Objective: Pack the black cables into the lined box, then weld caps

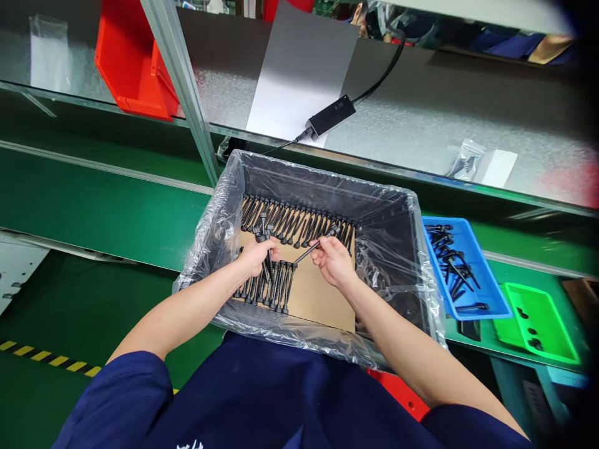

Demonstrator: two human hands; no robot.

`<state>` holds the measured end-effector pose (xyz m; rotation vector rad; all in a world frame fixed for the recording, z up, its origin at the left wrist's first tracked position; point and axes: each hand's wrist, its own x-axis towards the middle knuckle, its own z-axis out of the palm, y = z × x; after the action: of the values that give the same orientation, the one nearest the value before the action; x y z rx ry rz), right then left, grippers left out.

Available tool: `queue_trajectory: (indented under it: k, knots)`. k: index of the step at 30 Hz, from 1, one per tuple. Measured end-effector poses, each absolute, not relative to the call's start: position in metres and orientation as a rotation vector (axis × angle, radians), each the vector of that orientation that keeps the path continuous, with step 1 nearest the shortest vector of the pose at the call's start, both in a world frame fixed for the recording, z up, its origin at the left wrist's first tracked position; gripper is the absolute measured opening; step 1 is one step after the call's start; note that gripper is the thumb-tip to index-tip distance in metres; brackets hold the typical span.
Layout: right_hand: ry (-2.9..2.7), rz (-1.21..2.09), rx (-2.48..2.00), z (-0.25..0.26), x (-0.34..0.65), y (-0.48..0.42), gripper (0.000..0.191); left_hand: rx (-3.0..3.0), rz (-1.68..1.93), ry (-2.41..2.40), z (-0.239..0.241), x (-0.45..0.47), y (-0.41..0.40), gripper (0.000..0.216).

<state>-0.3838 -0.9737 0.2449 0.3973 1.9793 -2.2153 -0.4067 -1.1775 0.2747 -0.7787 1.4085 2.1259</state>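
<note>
Over a plastic-lined bin (322, 173), my left hand (259, 255) is closed around a bunch of black ribbed rods (263, 232), their knobbed heads pointing up. My right hand (333, 260) pinches a single black ribbed rod (309, 251) near its head, tilted with the thin end toward the left. Under both hands lies a cardboard sheet (322, 293). On it a back row of similar rods (290, 219) runs across most of the width. A shorter front row (266, 287) fills the left side, partly covered by my left hand.
Right of the bin, a blue tray (500, 293) holds several loose rods, beside a green tray (556, 324) with small black parts. Behind the bin runs a metal shelf (402, 125) carrying a black adapter box (331, 116) with a cable, a red bin (135, 68) and plastic bags.
</note>
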Motion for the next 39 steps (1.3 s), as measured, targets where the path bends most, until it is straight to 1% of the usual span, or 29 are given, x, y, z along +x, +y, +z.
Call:
queue_trajectory:
  k: [1, 3, 5, 7, 8, 10, 14, 18, 20, 22, 24, 26, 28, 30, 32, 34, 37, 39]
  knots:
    - [2.167, -1.997, 0.316, 0.237, -0.382, -0.965, 0.033, -0.794, 2.131, 1.424, 0.274, -0.408, -1.178, 0.013]
    - [2.463, -1.408, -0.001, 0.216, -0.372, -0.951, 0.022, -0.797, 2.137, 1.446, 0.272, -0.408, -1.179, 0.014]
    - [2.535, -0.815, -0.394, 0.194, -0.357, -0.945, 0.013, -0.768, 2.143, 1.462, 0.272, -0.408, -1.179, 0.014]
    - [2.46, -0.411, -0.694, 0.175, -0.341, -0.947, 0.015, -0.737, 2.148, 1.467, 0.273, -0.407, -1.178, 0.014]
    - [2.412, -0.29, -0.799, 0.167, -0.333, -0.949, 0.017, -0.734, 2.147, 1.468, 0.273, -0.407, -1.178, 0.014]
    - [2.345, -0.16, -0.946, 0.155, -0.322, -0.955, 0.018, -0.741, 2.142, 1.468, 0.273, -0.407, -1.179, 0.016]
    - [2.327, -0.077, -1.062, 0.143, -0.31, -0.966, 0.017, -0.691, 2.129, 1.514, 0.273, -0.407, -1.18, 0.015]
    - [2.363, -0.183, -0.975, 0.139, -0.306, -0.969, 0.021, -0.636, 2.14, 1.507, 0.271, -0.406, -1.18, 0.015]
    - [2.367, -0.26, -0.915, 0.141, -0.308, -0.967, 0.019, -0.641, 2.133, 1.481, 0.269, -0.406, -1.18, 0.018]
    - [2.385, -0.415, -0.835, 0.148, -0.314, -0.965, 0.015, -0.635, 2.107, 1.466, 0.268, -0.406, -1.18, 0.021]
    - [2.432, -0.738, -0.626, 0.16, -0.325, -0.965, 0.018, -0.624, 2.066, 1.466, 0.267, -0.405, -1.18, 0.023]
    - [2.375, -1.208, -0.249, 0.178, -0.337, -0.972, 0.027, -0.607, 2.032, 1.485, 0.268, -0.403, -1.18, 0.023]
    - [2.111, -1.669, 0.097, 0.2, -0.348, -0.987, 0.038, -0.556, 2.003, 1.512, 0.27, -0.399, -1.179, 0.021]
    - [1.786, -1.976, 0.259, 0.221, -0.355, -1.007, 0.044, -0.45, 1.972, 1.504, 0.27, -0.394, -1.178, 0.02]
    - [1.572, -2.121, 0.342, 0.238, -0.357, -1.027, 0.043, -0.355, 1.946, 1.477, 0.27, -0.389, -1.176, 0.022]
    - [1.47, -2.181, 0.468, 0.247, -0.356, -1.041, 0.04, -0.323, 1.93, 1.471, 0.269, -0.387, -1.175, 0.024]
    - [1.472, -2.265, 0.622, 0.245, -0.359, -1.04, 0.039, -0.381, 1.946, 1.539, 0.267, -0.388, -1.174, 0.019]
    - [1.598, -2.29, 0.657, 0.234, -0.367, -1.022, 0.039, -0.482, 1.968, 1.61, 0.266, -0.391, -1.175, 0.017]
